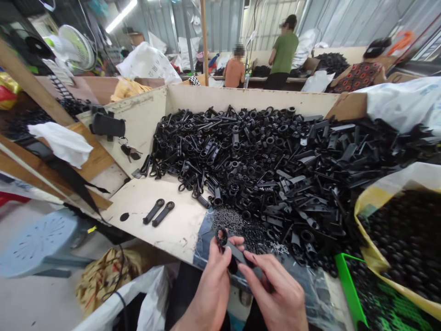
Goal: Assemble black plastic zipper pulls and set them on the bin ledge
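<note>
My left hand [217, 264] is closed around a black plastic handle-like part [234, 252] that has a ring at its upper end. My right hand [277, 287] pinches the lower end of the same part; whether a second small piece is between those fingers I cannot tell. Just beyond my hands lie small grey and black bits [229, 220] on a clear plastic sheet [203, 243]. Two similar black ring-ended parts [163, 214] rest side by side on the pale board [182, 220] to the left. Behind them rises a large heap of black plastic parts [241, 147].
On the right stand a yellow-edged bag of black round pieces [409, 239] and a green tray [349, 289]. Keys [130, 151] hang on the left panel. A blue stool [41, 241] is at left. Several people [284, 50] are at the far benches.
</note>
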`<state>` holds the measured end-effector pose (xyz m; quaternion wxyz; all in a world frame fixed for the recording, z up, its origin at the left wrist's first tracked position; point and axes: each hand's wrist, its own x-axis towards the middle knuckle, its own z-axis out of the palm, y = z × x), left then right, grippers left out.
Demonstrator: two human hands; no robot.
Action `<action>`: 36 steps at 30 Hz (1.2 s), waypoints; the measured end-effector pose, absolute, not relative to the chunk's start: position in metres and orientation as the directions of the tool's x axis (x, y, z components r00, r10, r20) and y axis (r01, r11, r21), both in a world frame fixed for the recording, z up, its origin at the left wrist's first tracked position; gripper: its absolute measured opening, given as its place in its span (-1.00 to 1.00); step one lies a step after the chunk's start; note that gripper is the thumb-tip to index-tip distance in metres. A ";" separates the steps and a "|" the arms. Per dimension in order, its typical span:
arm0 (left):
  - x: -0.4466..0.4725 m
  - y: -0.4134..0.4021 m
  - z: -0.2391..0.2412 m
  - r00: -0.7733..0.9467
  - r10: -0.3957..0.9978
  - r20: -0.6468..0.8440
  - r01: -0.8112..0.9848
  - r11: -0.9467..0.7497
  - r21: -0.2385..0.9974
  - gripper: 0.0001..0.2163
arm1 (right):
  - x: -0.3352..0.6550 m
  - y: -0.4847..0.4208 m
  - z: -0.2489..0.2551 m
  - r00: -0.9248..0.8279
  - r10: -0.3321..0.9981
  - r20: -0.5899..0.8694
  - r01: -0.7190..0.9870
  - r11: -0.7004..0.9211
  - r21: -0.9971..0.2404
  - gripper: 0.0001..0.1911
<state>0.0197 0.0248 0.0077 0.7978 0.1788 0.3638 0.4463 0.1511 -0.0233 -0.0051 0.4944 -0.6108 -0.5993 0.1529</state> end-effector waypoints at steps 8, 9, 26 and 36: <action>0.032 0.025 0.007 0.283 0.863 -0.418 -0.552 0.503 0.665 -0.57 | 0.135 -0.021 -0.021 0.288 0.873 0.393 0.628 0.138 -0.766 -0.78; 0.033 0.024 0.008 0.280 0.862 -0.423 -0.543 0.505 0.671 -0.56 | 0.133 -0.021 -0.023 0.300 0.871 0.390 0.635 0.123 -0.763 -0.78; -0.008 0.025 0.016 0.636 0.649 -0.418 0.021 0.527 0.850 -0.54 | 0.162 -0.002 0.003 0.008 0.969 -0.247 -0.056 -0.246 -0.968 -0.62; -0.023 0.013 0.011 0.464 0.807 -0.366 0.201 0.307 0.930 -0.65 | 0.137 -0.001 -0.013 -0.004 0.991 -0.136 -0.074 -0.136 -0.988 -0.77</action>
